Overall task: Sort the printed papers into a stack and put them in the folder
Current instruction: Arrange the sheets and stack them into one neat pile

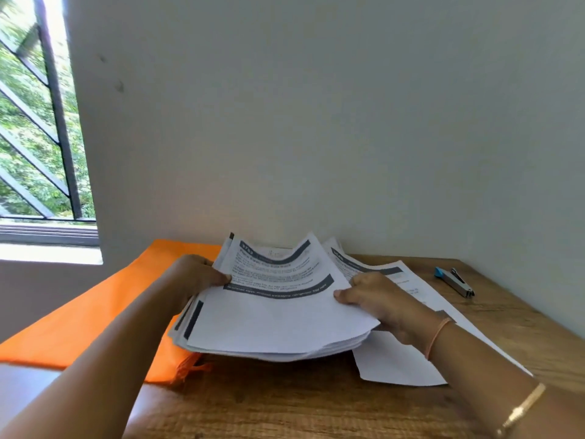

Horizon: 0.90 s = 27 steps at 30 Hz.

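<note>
A thick stack of printed papers [272, 318] with dark header bars is lifted slightly above the wooden table, its sheets bowed in the middle. My left hand [196, 274] grips the stack's left edge, thumb on top. My right hand [376, 299] grips its right edge, thumb on the top sheet. The orange folder [95, 312] lies flat at the left, partly under the stack. Loose printed sheets [399, 359] lie on the table under my right hand and wrist.
A small stapler [456, 282] with a blue tip lies at the far right of the wooden table [285, 407]. A white wall stands close behind the table. A barred window [38, 122] is at the left.
</note>
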Tool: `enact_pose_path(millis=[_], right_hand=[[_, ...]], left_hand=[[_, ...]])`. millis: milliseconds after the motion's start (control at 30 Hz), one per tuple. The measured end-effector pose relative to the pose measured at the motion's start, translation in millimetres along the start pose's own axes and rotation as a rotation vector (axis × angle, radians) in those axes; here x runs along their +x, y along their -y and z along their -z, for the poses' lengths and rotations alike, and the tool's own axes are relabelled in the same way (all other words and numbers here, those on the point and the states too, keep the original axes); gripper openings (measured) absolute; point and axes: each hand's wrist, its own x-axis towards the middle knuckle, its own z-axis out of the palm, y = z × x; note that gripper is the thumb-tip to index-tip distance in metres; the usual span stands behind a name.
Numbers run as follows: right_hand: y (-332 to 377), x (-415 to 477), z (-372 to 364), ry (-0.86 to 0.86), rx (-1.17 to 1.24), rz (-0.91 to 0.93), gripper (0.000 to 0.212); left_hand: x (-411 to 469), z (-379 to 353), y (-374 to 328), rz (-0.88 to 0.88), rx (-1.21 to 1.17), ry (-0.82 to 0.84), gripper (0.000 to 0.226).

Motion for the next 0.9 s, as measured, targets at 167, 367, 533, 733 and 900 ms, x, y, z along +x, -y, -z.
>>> enact_pose_path(millis=[167, 367, 533, 733, 900], right_hand=[[-4, 3, -7, -0.072, -0.44, 0.142, 0.025], [-6, 2, -1, -0.236, -0.575, 0.261, 0.037], [0, 1, 4, -0.278, -0.324, 0.29, 0.023], [7, -3, 54, -0.321, -0.213, 0.17, 0.013], [-30, 24, 108, -0.312, -0.633, -0.062, 0.032]], left_hand=[[11, -2, 8, -0.019, 0.221, -0.029, 0.024], [10, -2, 11, -0.032, 0.332, -0.076, 0.02], [4, 1, 11, -0.06, 0.48, -0.132, 0.044], [-2, -2, 9, -0.131, 0.675, -0.254, 0.052], [-19, -22, -2, -0.295, 0.814, -0.297, 0.045]])
